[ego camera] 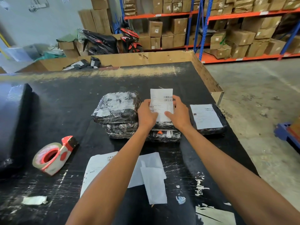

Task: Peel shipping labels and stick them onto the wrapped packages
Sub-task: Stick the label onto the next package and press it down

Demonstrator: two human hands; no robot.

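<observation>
Black table (48,200), scuffed, with white paper scraps stuck along its near edge.

Loose label sheet (95,166) and blank backing papers (152,179), lying flat near the front, partly under the forearms.

Tape dispenser (54,155), red and white, on its side to the left of the sheets.

Stack of wrapped packages (116,111), black glossy film, mid-table; the top one carries torn white patches, and two more lie beneath it.

Shipping label (161,101), white with barcode, held upright over the right part of the stack. Left hand (146,113) pinches its left edge, thumb on the face. Right hand (177,111) grips its right edge, thumb across the lower front, fingers curled behind.

Labelled package (207,117), just right of the right hand, a white label already flat on its top.

Cardboard bin (146,58), behind the table, holding several dark parcels at its left end.

Shelving racks (203,26), orange and blue, stacked with cartons.
</observation>
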